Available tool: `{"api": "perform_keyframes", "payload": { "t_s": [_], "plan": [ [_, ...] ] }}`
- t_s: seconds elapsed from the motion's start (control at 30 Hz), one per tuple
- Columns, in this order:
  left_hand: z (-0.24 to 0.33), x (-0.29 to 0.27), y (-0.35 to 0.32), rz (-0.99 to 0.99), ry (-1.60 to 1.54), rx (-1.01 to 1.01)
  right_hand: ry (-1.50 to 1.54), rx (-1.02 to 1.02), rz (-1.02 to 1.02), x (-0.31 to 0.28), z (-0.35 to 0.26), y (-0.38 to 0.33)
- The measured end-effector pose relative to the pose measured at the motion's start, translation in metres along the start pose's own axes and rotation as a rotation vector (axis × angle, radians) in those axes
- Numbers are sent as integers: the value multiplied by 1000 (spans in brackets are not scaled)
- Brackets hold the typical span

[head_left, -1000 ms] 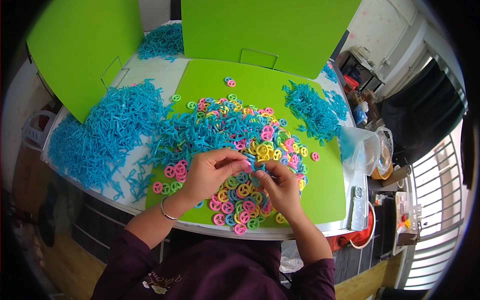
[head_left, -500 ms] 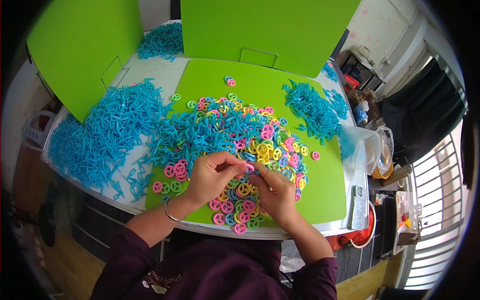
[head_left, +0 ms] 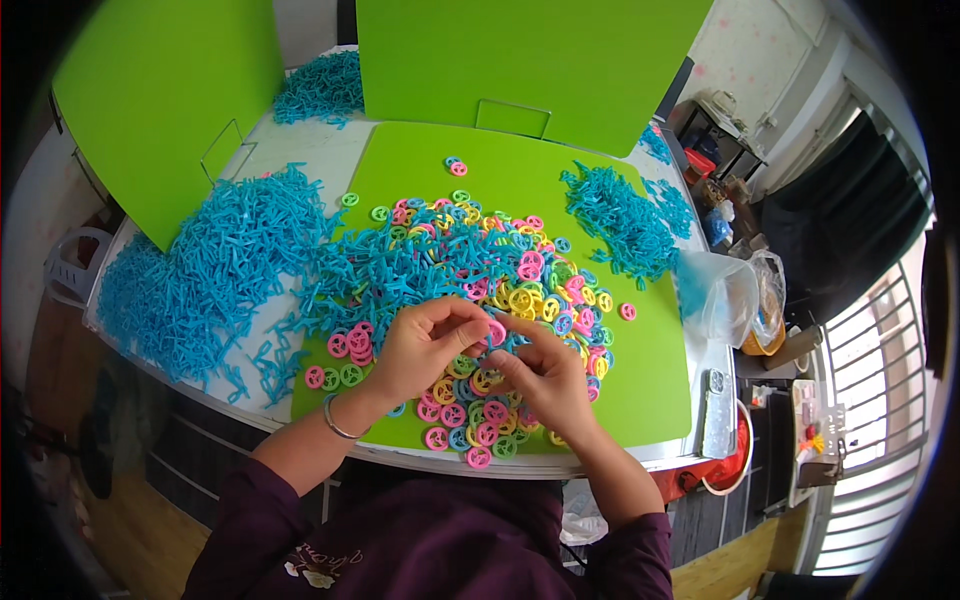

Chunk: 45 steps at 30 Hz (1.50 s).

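Note:
Above the middle of the pile, my left hand (head_left: 425,348) pinches a small pink plastic wheel (head_left: 496,333) between thumb and fingertips. My right hand (head_left: 548,378) meets it from the right, its thumb and forefinger curled at the wheel's edge. A bit of dark blue shows at the right thumb tip; what it belongs to is too small to tell. Below and around both hands lie small spoked wheels (head_left: 487,411) in pink, yellow, green and blue. A heap of thin blue plastic pieces (head_left: 390,265) covers the wheels' left side.
The green mat (head_left: 640,370) lies on a white table. Larger blue heaps sit left (head_left: 240,240) and right (head_left: 620,220). Upright green boards (head_left: 530,60) stand behind. At the right edge are a clear plastic tub (head_left: 715,300) and a phone (head_left: 718,415).
The pink wheel has turned to show more of its face. My right thumb and forefinger have spread a little and shifted around it; my left hand stays nearly in place.

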State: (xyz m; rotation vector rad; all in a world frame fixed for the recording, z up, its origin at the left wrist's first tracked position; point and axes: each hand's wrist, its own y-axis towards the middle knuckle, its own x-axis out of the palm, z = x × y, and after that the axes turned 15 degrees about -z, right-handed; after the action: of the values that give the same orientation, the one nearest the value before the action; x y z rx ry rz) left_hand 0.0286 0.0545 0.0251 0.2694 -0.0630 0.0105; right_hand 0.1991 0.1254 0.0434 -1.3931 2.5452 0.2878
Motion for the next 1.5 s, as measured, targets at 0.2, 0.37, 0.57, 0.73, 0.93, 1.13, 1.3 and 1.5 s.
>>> {"api": "perform_keyframes", "payload": {
  "t_s": [0.2,0.37,0.57,0.73,0.93,1.13,1.3,1.5],
  "plan": [
    [9,-11,3,34,-473,-241,-433,-275,-10,-27,2,-2],
    [0,-11,0,-69,-455,-265,-1021,-839,-141,-26,-11,10],
    [14,-8,1,13,577,-231,-51,-460,-82,-31,2,-3],
    [1,-12,-2,-66,1241,61,457,-217,-55,-39,18,2],
    [-5,-17,9,100,1120,240,561,-82,-105,-36,20,7],
    [1,5,2,30,331,127,841,86,-143,-21,14,11],
    [-2,8,-2,49,336,166,981,25,-185,-15,20,9],
    [-1,17,-5,78,478,327,861,-63,-45,-6,18,11]
  ]
}}
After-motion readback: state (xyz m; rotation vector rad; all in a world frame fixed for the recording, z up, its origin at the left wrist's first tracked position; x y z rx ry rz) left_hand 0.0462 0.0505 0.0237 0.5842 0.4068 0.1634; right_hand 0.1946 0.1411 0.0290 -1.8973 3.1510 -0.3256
